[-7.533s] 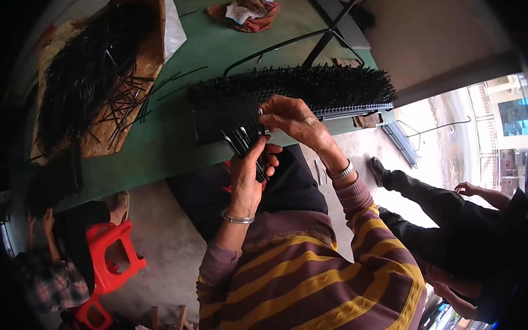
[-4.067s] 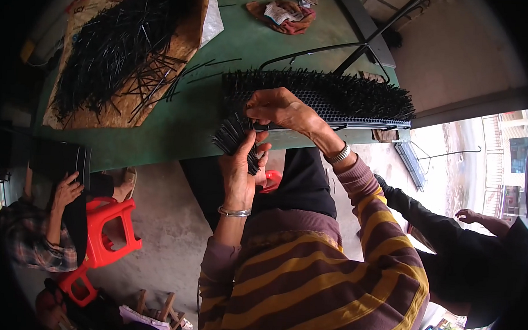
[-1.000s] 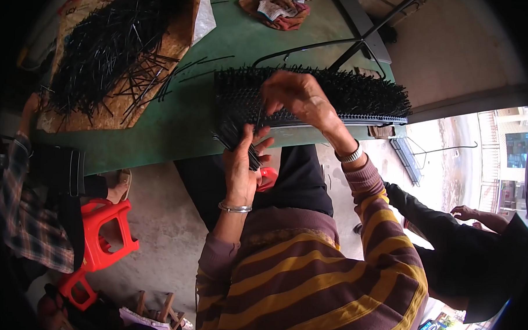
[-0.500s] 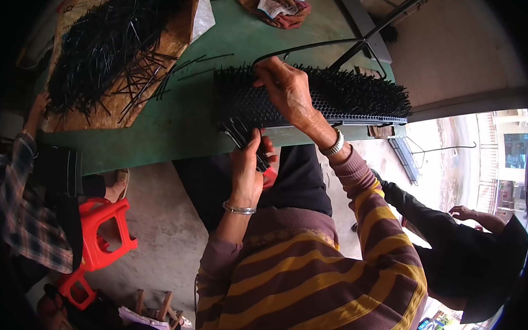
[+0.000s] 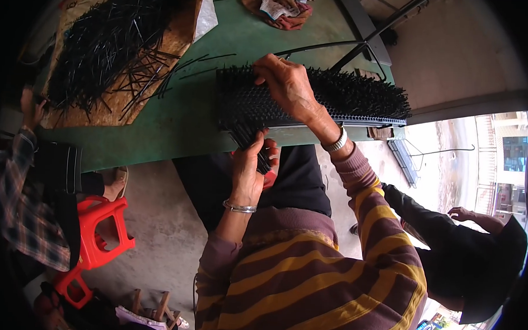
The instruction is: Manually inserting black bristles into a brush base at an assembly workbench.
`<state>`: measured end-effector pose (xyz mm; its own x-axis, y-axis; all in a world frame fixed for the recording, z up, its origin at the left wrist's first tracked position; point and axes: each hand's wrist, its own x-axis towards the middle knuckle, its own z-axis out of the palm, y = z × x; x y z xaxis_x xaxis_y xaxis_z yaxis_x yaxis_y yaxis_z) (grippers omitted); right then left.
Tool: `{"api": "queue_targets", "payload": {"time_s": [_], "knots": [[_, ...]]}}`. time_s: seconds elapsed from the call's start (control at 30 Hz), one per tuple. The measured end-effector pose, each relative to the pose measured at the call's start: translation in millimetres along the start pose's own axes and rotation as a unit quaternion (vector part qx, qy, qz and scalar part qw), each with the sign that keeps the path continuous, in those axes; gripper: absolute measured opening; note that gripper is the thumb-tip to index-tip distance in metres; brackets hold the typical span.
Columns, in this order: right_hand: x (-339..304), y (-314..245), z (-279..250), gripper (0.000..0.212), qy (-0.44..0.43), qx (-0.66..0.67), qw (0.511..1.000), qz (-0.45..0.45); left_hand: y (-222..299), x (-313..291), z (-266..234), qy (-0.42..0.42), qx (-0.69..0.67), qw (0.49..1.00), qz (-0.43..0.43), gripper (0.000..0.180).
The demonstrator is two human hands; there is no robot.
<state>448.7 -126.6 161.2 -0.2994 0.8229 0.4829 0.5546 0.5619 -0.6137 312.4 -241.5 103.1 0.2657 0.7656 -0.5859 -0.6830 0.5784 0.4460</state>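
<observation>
A long black panel full of holes (image 5: 255, 111) lies along the near edge of the green table. Short black strips (image 5: 359, 94) stand up densely from its right part and far edge; bare holes show on its near left part. My left hand (image 5: 250, 173) is closed around a bundle of thin black strips (image 5: 242, 135), just below the panel's left end. Over the panel's left half, my right hand (image 5: 290, 87) has its fingers pinched together close to the holes. What lies between those fingertips is too small to make out.
On the green table (image 5: 216, 44), a brown sheet (image 5: 120, 116) bears a large heap of black strips (image 5: 105, 49). A reddish cloth (image 5: 289, 20) lies at the back. A black metal bar (image 5: 391, 21) rises behind the panel. Red stools (image 5: 106, 232) and people are on both sides.
My right hand has shifted slightly but stays pinched over the panel. The left hand keeps the bundle, whose strips now sit closer together. At far left, another person's hand has moved.
</observation>
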Motion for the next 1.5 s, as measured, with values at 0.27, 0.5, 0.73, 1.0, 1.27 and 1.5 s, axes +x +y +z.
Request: {"api": "queue_targets", "payload": {"time_s": [0.27,0.5,0.73,1.0,1.27,1.5], "knots": [[-2.1,14.3,-2.5,0.022,-0.041,-0.032,0.998,-0.019,-1.9,-0.7,0.2,-0.031,-0.023,0.999,-0.015,0.019],[0.4,17.7,15.7,0.016,0.015,-0.165,0.980,-0.112,-7.0,3.7,-2.7,-0.030,-0.024,0.999,0.008,0.018],[-7.9,11.4,24.7,0.018,0.052,-0.233,0.968,-0.079,-5.3,0.0,1.2,-0.027,-0.023,0.998,0.042,0.019],[-9.1,14.5,30.5,0.015,0.087,-0.232,0.965,-0.081,0.0,-9.7,5.9,0.002,-0.015,0.999,0.052,0.020],[-1.2,14.0,26.8,0.013,0.082,-0.295,0.950,-0.066,1.0,-12.8,5.3,0.011,-0.011,0.998,0.055,0.019],[-20.5,12.3,26.9,0.016,0.094,-0.270,0.957,-0.046,0.9,-10.1,2.5,0.006,-0.018,0.999,0.051,0.019]]}}
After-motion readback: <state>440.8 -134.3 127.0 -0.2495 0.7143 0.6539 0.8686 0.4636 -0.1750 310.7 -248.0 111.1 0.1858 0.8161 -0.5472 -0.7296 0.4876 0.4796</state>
